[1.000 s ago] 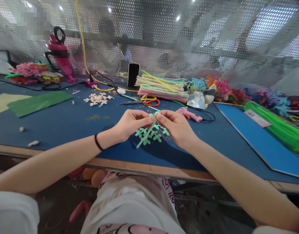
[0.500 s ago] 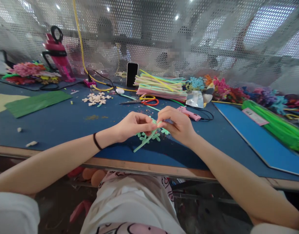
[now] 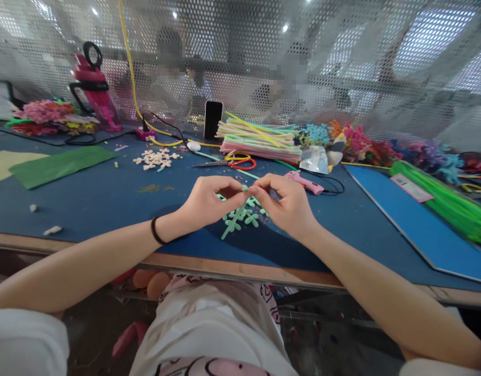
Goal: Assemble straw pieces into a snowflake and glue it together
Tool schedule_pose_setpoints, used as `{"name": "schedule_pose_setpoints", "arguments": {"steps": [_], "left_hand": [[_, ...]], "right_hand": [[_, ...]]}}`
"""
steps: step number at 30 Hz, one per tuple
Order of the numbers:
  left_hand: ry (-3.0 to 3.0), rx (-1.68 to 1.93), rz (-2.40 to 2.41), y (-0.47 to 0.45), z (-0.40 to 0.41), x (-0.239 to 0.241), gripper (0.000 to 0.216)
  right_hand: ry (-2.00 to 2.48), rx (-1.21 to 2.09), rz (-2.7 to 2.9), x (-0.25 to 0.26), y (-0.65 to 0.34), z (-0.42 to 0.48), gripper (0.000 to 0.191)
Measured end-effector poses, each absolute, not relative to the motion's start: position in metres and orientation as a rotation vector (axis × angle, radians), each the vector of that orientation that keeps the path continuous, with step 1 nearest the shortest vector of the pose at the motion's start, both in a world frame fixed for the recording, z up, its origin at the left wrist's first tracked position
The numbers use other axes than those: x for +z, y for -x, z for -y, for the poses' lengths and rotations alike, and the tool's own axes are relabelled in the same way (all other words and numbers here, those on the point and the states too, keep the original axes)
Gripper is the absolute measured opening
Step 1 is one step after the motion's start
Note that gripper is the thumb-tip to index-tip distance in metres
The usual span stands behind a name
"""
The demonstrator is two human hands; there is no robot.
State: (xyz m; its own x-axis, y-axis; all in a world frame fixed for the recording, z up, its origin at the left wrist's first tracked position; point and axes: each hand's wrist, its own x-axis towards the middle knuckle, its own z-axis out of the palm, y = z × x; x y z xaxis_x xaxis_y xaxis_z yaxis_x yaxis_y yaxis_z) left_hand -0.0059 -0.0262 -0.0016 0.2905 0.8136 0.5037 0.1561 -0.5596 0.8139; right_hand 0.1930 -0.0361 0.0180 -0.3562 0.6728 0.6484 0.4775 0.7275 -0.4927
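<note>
Both of my hands meet over the blue table mat [image 3: 107,198], pinching the top of a mint-green pipe cleaner stem [image 3: 233,223]. My left hand [image 3: 209,201] has its fingers closed on the stem from the left. My right hand [image 3: 285,203] pinches the same end from the right. The stem slants down toward me between the wrists. Under it, several small green pipe-cleaner flower shapes [image 3: 251,218] lie on the mat.
A bundle of pastel pipe cleaners [image 3: 259,138], red-handled scissors [image 3: 234,163], a pink glue gun [image 3: 305,183], a black phone [image 3: 213,119], cream flower shapes [image 3: 157,158], a green felt sheet [image 3: 60,164], a pink bottle [image 3: 93,86] and a bright green bundle [image 3: 447,201] surround my hands. People sit behind the mesh screen.
My right fingers have kept working at the stem's top end; the stem has shifted slightly and now slants more steeply. Both hands stay in the same spot.
</note>
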Motion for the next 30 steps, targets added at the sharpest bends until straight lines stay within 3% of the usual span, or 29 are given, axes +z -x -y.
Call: {"name": "schedule_pose_setpoints", "arguments": {"steps": [8, 13, 17, 20, 22, 24, 26, 30], "left_hand": [[-1.733, 1.093, -0.779, 0.004, 0.022, -0.002, 0.026], [-2.284, 1.237, -0.818, 0.007, 0.021, -0.004, 0.010], [-2.840, 1.406, -0.694, 0.012, 0.015, -0.003, 0.014], [-3.266, 1.199, -0.591, 0.016, 0.015, 0.001, 0.026], [-3.288, 1.131, -0.607, 0.018, 0.017, 0.004, 0.028], [-3.016, 1.257, -0.735, 0.019, 0.019, 0.007, 0.023], [-2.538, 1.309, -0.853, 0.019, 0.020, 0.011, 0.017], [-1.675, 1.005, -0.800, 0.018, 0.017, 0.017, 0.024]], "right_hand": [[0.665, 0.303, 2.230, 0.026, -0.209, 0.028, 0.008], [0.909, 0.498, 2.152, 0.023, -0.202, 0.034, 0.017], [1.242, 0.973, 1.776, 0.017, -0.190, 0.034, 0.026], [1.287, 1.547, 1.412, 0.014, -0.184, 0.032, 0.033], [1.229, 1.728, 1.350, 0.014, -0.185, 0.031, 0.035], [1.132, 1.607, 1.505, 0.015, -0.189, 0.031, 0.034], [1.035, 1.259, 1.784, 0.018, -0.195, 0.032, 0.032], [0.785, 0.457, 2.244, 0.018, -0.205, 0.030, 0.016]]}}
